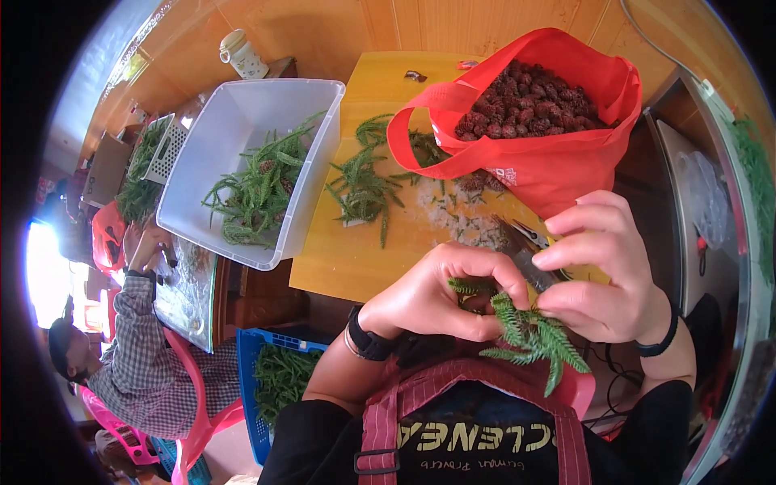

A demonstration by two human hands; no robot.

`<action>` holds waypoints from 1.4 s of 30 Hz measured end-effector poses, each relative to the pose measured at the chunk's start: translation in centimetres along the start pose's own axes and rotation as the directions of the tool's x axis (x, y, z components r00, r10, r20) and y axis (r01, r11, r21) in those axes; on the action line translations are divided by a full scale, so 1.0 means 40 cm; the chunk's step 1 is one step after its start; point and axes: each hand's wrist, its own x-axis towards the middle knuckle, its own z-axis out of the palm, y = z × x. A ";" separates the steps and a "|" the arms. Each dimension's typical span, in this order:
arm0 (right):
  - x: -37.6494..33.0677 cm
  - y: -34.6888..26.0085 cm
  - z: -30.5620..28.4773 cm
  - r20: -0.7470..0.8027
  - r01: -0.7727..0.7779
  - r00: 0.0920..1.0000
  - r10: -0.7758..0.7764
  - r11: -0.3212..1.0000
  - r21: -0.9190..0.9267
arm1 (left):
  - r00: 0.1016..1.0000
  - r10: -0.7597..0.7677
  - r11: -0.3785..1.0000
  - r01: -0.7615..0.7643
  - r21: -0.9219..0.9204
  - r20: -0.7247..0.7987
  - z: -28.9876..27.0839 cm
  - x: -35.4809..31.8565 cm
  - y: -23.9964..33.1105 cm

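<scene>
My left hand is closed around a green artificial pine sprig, held in front of my apron. Thumb and a finger of my right hand pinch at the middle of the same sprig, while its other fingers are raised and spread. What lies between those fingertips is too small to make out. Just beyond my hands, pliers lie at the edge of the yellow table, partly hidden by my right hand. More pine sprigs and a few loose pinecones rest on the tabletop.
A red bag full of pinecones stands at the back right. To the left is a clear plastic bin holding finished-looking sprigs. A blue crate of greenery sits below. Another person works at the far left.
</scene>
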 end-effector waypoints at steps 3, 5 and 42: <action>-0.002 -0.013 0.006 -0.037 -0.167 0.985 0.168 0.985 0.045 | 0.983 0.180 0.866 -0.144 0.478 -0.029 0.018 0.003 0.032; -0.013 -0.009 0.015 -0.035 -0.299 0.952 0.303 0.950 0.090 | 0.903 0.429 0.518 -0.278 0.809 0.036 0.038 0.006 0.039; -0.036 0.000 -0.015 0.088 -0.389 0.918 0.386 0.921 0.010 | 0.906 0.421 0.535 -0.216 0.817 -0.037 0.068 0.014 0.013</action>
